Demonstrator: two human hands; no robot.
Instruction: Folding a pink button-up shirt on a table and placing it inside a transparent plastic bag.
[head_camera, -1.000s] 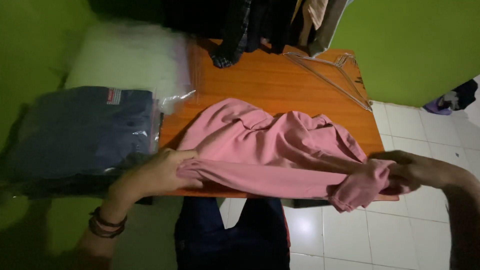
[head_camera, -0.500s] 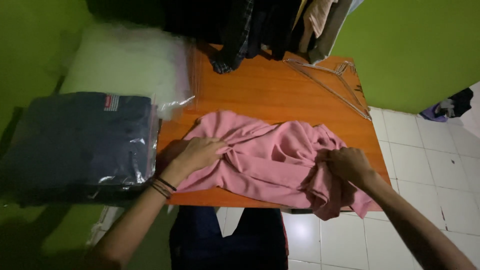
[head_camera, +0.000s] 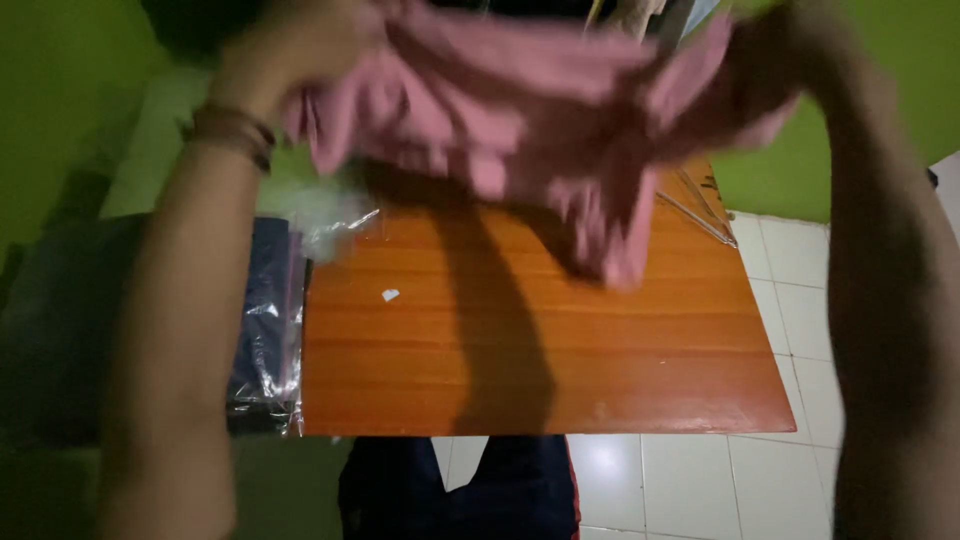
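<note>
Orange wooden table (head_camera: 600, 370) lies bare below, a small white scrap (head_camera: 390, 295) on it; left hand (head_camera: 290, 45) and right hand (head_camera: 780, 60) both clutch a pink garment (head_camera: 520, 110) raised above it; bagged dark clothes (head_camera: 265, 330) lie left

Pink garment (head_camera: 520, 110): soft fabric, bunched & blurred, lifted clear of the orange surface (head_camera: 540, 350) at 12 o'clock. Stretched w/ one end at 10 o'clock, other at 2; loose fold hangs down mid-right.
</note>
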